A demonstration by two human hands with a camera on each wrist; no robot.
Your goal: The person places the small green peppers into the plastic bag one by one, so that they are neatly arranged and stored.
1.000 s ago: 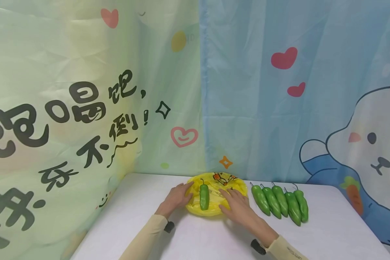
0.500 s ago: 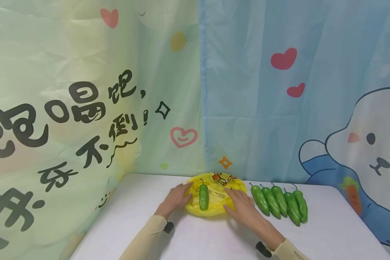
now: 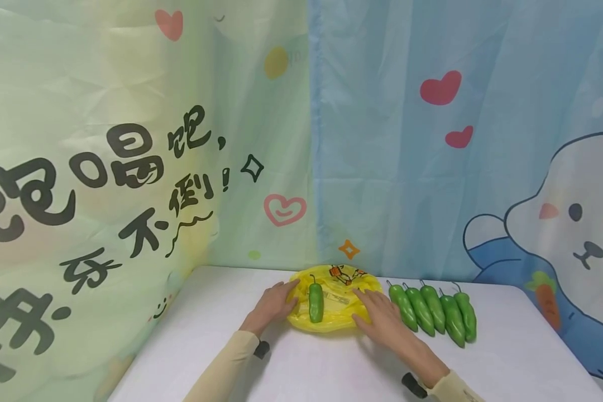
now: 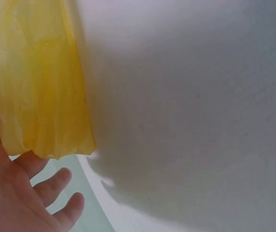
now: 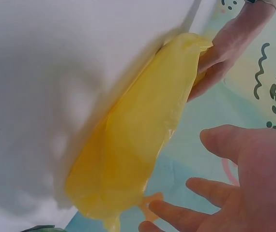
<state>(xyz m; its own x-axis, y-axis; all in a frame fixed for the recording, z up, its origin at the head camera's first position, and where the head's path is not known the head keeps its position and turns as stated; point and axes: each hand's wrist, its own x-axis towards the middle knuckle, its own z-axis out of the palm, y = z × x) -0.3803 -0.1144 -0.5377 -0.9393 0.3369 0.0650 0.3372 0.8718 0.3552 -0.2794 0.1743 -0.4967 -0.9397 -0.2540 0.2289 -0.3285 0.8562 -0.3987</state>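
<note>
A yellow plastic bag (image 3: pixel 331 321) sits opened out in a rounded shape on the white table, with printed figures on its far part. One green pepper (image 3: pixel 316 304) lies inside, left of the middle. My left hand (image 3: pixel 272 307) holds the bag's left edge; in the left wrist view, part of this hand (image 4: pixel 17 193) is behind the yellow plastic, its outer fingers loosely bent. Over the bag's right side is my right hand (image 3: pixel 382 318), fingers spread. The right wrist view shows this hand (image 5: pixel 230 193) apart from the plastic, with nothing in its grasp.
Several green peppers (image 3: pixel 434 307) lie side by side on the white table (image 3: pixel 301 368), right of the bag and close to my right hand. Printed curtains (image 3: pixel 362 139) hang behind the table and along its left side.
My right hand has drawn back toward the right, off the middle of the bag, and now partly covers the nearest pepper in the row. The left hand stays at the bag's left edge.
</note>
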